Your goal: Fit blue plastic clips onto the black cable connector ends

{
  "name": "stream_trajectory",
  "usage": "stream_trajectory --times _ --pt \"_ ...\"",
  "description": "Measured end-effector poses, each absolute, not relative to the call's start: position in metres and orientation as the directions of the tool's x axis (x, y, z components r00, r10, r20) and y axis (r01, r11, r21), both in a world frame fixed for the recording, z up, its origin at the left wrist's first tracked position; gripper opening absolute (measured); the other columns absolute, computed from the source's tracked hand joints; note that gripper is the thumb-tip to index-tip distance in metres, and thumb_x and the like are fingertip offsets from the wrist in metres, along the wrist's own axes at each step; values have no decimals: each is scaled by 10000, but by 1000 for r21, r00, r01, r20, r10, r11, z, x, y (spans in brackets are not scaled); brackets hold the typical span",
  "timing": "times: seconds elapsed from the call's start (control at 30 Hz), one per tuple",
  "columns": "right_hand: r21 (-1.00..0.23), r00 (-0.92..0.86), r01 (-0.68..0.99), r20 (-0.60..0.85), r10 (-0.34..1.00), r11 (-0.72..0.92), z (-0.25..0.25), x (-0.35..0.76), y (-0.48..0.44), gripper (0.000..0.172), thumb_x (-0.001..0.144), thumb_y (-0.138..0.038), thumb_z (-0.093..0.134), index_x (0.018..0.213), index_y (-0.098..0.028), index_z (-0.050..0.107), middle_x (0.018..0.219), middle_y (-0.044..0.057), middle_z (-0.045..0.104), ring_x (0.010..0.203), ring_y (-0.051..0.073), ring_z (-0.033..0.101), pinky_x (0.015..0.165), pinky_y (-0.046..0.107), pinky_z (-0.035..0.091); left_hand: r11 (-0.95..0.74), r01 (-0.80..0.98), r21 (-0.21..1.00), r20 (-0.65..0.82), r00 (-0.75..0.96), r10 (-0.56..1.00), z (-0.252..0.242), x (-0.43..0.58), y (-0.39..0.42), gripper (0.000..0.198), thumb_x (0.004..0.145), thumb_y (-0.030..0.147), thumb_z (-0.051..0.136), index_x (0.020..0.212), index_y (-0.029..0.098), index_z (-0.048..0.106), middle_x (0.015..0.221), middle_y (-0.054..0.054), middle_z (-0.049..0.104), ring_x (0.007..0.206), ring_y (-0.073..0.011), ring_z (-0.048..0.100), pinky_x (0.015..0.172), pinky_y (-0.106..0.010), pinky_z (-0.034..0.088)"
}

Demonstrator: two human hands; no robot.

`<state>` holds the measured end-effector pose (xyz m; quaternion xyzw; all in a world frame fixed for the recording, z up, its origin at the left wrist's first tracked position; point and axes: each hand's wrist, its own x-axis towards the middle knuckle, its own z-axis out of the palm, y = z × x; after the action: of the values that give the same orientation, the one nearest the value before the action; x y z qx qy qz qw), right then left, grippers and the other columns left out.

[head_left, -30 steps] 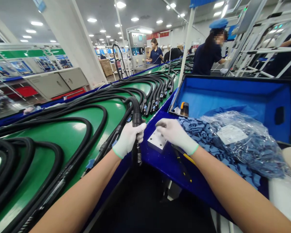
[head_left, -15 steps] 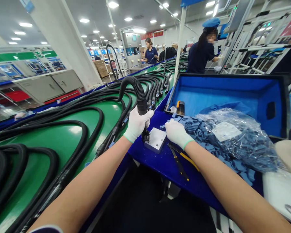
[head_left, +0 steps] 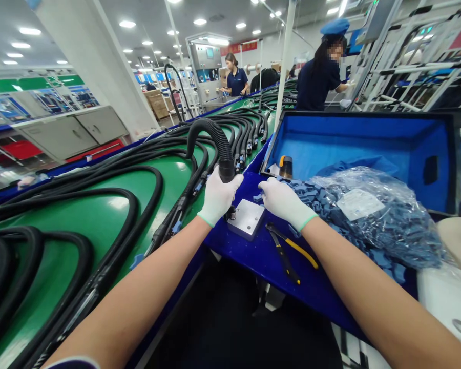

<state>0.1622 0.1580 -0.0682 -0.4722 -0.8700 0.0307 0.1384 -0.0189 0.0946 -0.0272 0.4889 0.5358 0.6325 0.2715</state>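
My left hand (head_left: 218,197), in a white glove, is wrapped round the end of a black ribbed hose (head_left: 217,141) that arches up from the green belt (head_left: 100,215). The hose's metal threaded tip (head_left: 231,212) points down onto a small grey metal block (head_left: 248,218) on the blue ledge. My right hand (head_left: 282,201), also gloved, rests with curled fingers at the edge of a heap of small blue plastic parts (head_left: 322,205); what its fingers pinch is hidden.
Several black hoses lie in loops along the belt. Yellow-handled pliers (head_left: 290,251) lie on the ledge near my right wrist. A blue bin (head_left: 369,138) holds a clear bag of blue parts (head_left: 384,215) and a small orange-topped bottle (head_left: 286,166). Other workers stand further up the line.
My left hand has lifted the hose end from beside the belt edge and brought it right, tip down onto the metal block. My right hand has slid off the block to the blue parts.
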Motion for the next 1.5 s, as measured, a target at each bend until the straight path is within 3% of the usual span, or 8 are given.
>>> stream_trajectory --times 0.13,0.27,0.4,0.63,0.9,1.13,1.33,1.5 --pt "-284 -580 715 271 768 639 -57 160 158 409 922 -140 545 1322 -127 632 1269 154 671 1176 251 633 1037 315 449 -321 445 836 502 -384 775 -28 -17 98 236 772 294 784 910 212 611 789 -10 633 751 -198 595 725 -310 464" --pt "-523 -594 578 258 762 627 -51 157 148 229 888 -243 617 1067 -160 732 1015 80 751 914 209 678 846 288 497 -320 361 876 443 -342 829 -29 -19 98 225 783 291 776 877 214 586 729 7 598 655 -171 558 657 -288 444" --pt "-691 -581 431 281 764 581 -49 150 135 170 834 -250 630 953 -165 717 862 34 716 764 177 610 702 271 443 -319 299 899 401 -273 874 -32 -23 102 213 810 310 748 854 215 562 613 42 528 499 -138 486 550 -271 417" --pt "-818 -640 218 292 711 532 -61 130 127 187 851 -323 581 757 -162 599 687 -33 546 644 127 474 600 251 351 -368 276 888 433 -230 872 -37 -33 114 256 757 279 783 932 193 618 861 -17 643 763 -173 598 735 -290 490" --pt "-880 -598 255 182 781 400 -82 118 131 398 843 -516 631 673 -156 618 596 -29 464 573 115 389 524 256 289 -355 204 912 384 -128 914 -33 -31 110 219 798 307 760 898 190 605 743 -7 636 683 -166 620 694 -286 509" --pt "-846 -640 276 192 744 456 -73 129 123 370 849 -523 660 845 -164 748 764 15 704 690 159 597 618 251 422 -328 155 932 357 -228 906 -24 -71 84 368 876 515 674 1048 218 540 912 -47 665 648 -150 634 663 -308 560" --pt "-739 -647 374 225 728 561 -78 127 124 237 879 -410 641 902 -210 766 850 17 758 766 184 678 690 270 459 29 319 947 143 -502 853 -18 -198 -22 493 778 522 750 1126 220 574 932 -43 684 633 -158 629 589 -273 539" --pt "-591 -643 486 257 721 644 -85 119 121 181 888 -356 629 918 -237 761 869 17 762 776 189 680 690 279 447 413 429 803 -94 -593 800 -26 -260 -122 515 703 513 788 1089 187 687 862 -62 746 719 -265 692 636 -352 570"
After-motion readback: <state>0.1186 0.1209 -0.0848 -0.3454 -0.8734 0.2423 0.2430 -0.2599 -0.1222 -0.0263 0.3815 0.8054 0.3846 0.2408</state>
